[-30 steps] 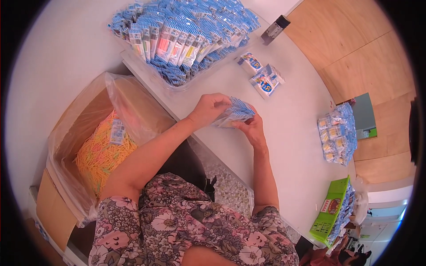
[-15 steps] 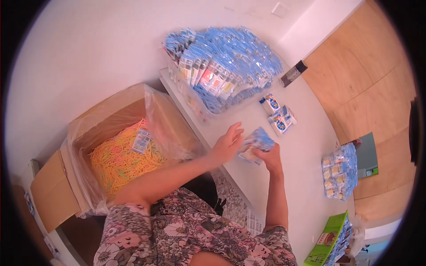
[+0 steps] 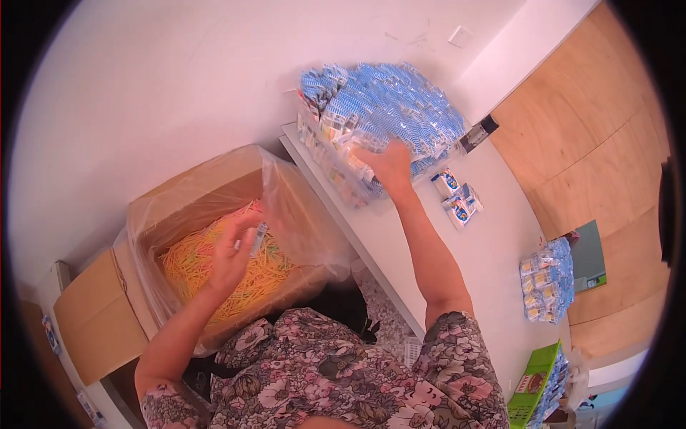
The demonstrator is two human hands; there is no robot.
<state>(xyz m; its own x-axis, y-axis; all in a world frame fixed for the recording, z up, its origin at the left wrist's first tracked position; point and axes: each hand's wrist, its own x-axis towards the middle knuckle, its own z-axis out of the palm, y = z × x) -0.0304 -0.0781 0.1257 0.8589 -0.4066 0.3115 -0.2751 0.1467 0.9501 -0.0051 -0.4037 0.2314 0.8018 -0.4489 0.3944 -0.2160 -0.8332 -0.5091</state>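
Note:
My left hand (image 3: 232, 252) is inside the cardboard box, over a heap of thin yellow, orange and pink sticks (image 3: 193, 259). Beside its fingers is a small printed packet (image 3: 259, 239); motion blur hides whether they grip it. My right hand (image 3: 390, 166) reaches into the near side of a clear plastic bin (image 3: 343, 179), its thumb stretched left against the packets. Blue-and-white printed packets (image 3: 400, 96) stand densely in rows there and heap above the rim. Most of the right fingers are hidden among them, so any hold is unclear.
The cardboard box (image 3: 196, 187), lined with clear plastic, adjoins the white table (image 3: 468, 250). On the table are several small white-and-blue packs (image 3: 457, 204), a dark canister (image 3: 480, 134), a block of bundled packets (image 3: 547, 280) and a green basket (image 3: 534, 386).
My right hand has moved from above the table, where it held a bundle of packets, to the bin. My left hand has gone from beside that bundle into the cardboard box.

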